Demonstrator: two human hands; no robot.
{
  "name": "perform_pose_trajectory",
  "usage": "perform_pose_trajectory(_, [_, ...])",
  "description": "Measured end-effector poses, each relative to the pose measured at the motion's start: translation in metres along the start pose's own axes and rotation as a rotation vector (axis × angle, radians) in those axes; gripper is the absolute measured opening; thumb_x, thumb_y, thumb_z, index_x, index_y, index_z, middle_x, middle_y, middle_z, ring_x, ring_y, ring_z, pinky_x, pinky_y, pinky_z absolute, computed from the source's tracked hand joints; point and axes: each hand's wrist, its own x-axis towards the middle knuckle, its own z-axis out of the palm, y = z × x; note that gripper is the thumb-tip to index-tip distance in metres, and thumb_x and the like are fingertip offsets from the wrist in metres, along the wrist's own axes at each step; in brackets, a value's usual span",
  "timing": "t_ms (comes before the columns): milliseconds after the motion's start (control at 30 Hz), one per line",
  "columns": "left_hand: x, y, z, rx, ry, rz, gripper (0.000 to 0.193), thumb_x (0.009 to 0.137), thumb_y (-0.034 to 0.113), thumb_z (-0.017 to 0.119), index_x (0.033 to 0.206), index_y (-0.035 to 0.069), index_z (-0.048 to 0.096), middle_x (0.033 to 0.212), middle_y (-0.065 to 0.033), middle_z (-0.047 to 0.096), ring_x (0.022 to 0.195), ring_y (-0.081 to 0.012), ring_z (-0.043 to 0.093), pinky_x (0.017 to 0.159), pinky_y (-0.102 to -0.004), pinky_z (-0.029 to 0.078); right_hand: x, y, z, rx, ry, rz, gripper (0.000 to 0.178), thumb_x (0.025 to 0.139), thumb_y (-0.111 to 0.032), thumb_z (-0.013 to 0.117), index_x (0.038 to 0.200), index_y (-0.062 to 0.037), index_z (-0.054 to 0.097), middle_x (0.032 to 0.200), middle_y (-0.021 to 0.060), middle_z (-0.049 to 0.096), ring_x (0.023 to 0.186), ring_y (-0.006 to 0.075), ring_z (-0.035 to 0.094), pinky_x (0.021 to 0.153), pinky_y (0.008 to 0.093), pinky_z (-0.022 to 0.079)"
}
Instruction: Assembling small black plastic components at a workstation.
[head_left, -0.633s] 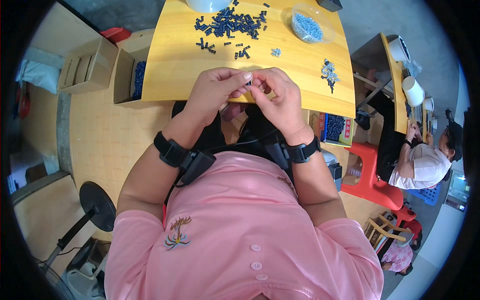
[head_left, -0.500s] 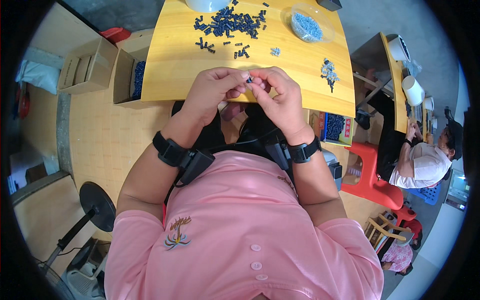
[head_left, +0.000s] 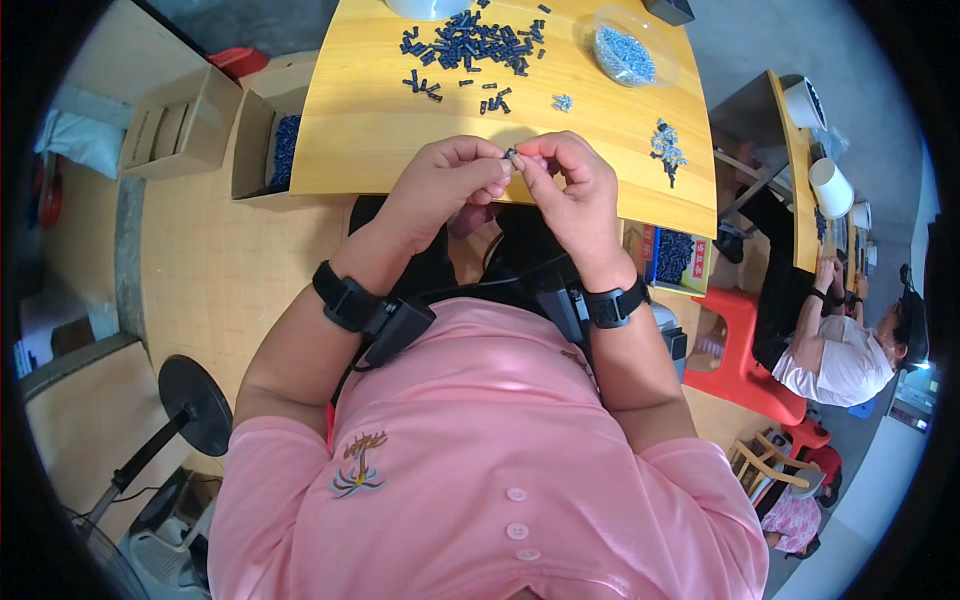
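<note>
Close together at the near edge of the yellow table (head_left: 370,150), my two hands meet fingertip to fingertip. My left hand (head_left: 447,188) pinches a small black part (head_left: 510,155) between thumb and forefinger. On its other side, my right hand (head_left: 572,190) closes its thumb and forefinger at the same part; fingers hide most of it. Beyond the hands lies a loose pile of small black cylindrical parts (head_left: 470,42). A few small silvery pieces (head_left: 562,102) sit nearer. Silvery pieces with some black parts form a cluster (head_left: 668,150) at the right.
A clear bowl (head_left: 668,68) of bluish-silver pieces and a white container (head_left: 428,8) stand at the back. Boxes of parts flank the table: a cardboard box (head_left: 248,150) left, a yellow box (head_left: 690,285) right. A red stool (head_left: 750,350) and another person (head_left: 845,355) are at right.
The table and its parts have shifted slightly right in view. My hands stay together at the table edge; my fingertips have changed position a little around the small black part.
</note>
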Motion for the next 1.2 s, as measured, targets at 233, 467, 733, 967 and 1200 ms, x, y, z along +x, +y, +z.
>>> perform_pose_trajectory(233, [-0.002,0.001,0.005,0.053,0.086,0.019,0.014,0.083,0.015,0.065,0.091,0.004,0.065,0.077,0.0027,0.059,0.066,-0.0033,0.051,0.060,-0.0185,0.045,-0.002,-0.003,0.001,-0.028,-0.042,-0.001,0.015,0.074,-0.001,0.065,0.089,-0.0018,0.062,0.077,0.0087,0.057,0.068,0.0184,0.056,0.061,0.0268,0.046])
perform_pose_trajectory(467, [0.000,-0.003,-0.004,0.109,0.007,-0.044,0.016,0.086,0.018,0.064,0.096,0.006,0.065,0.085,0.0020,0.063,0.075,-0.0041,0.056,0.069,-0.0183,0.045,-0.004,-0.005,0.005,-0.153,-0.102,-0.027,0.022,0.072,-0.005,0.066,0.091,-0.0021,0.056,0.080,0.0132,0.055,0.079,0.0305,0.055,0.070,0.0370,0.046])
perform_pose_trajectory(733, [0.003,-0.002,-0.002,0.123,0.026,-0.087,0.021,0.087,0.020,0.064,0.100,0.005,0.066,0.086,0.0002,0.064,0.076,-0.0065,0.058,0.070,-0.0200,0.047,-0.003,0.002,0.002,-0.155,-0.085,-0.072,0.018,0.073,-0.006,0.064,0.089,-0.0018,0.056,0.082,0.0141,0.056,0.081,0.0328,0.055,0.072,0.0382,0.046])
perform_pose_trajectory(967, [0.006,0.000,0.006,0.044,0.117,-0.037,0.021,0.084,0.017,0.067,0.095,0.000,0.066,0.080,-0.0026,0.063,0.067,-0.0077,0.056,0.059,-0.0196,0.045,0.000,0.004,0.001,-0.145,-0.068,-0.100,0.018,0.071,-0.004,0.065,0.088,-0.0015,0.057,0.082,0.0137,0.057,0.081,0.0327,0.055,0.072,0.0376,0.046])
perform_pose_trajectory(1200, [0.013,0.007,-0.015,0.142,0.218,0.022,0.019,0.086,0.017,0.065,0.098,0.002,0.063,0.086,-0.0037,0.065,0.074,-0.0086,0.060,0.069,-0.0208,0.049,0.013,0.032,-0.014,-0.188,0.011,0.054,0.020,0.072,-0.007,0.068,0.090,-0.0011,0.063,0.076,0.0116,0.058,0.067,0.0241,0.057,0.061,0.0329,0.047])
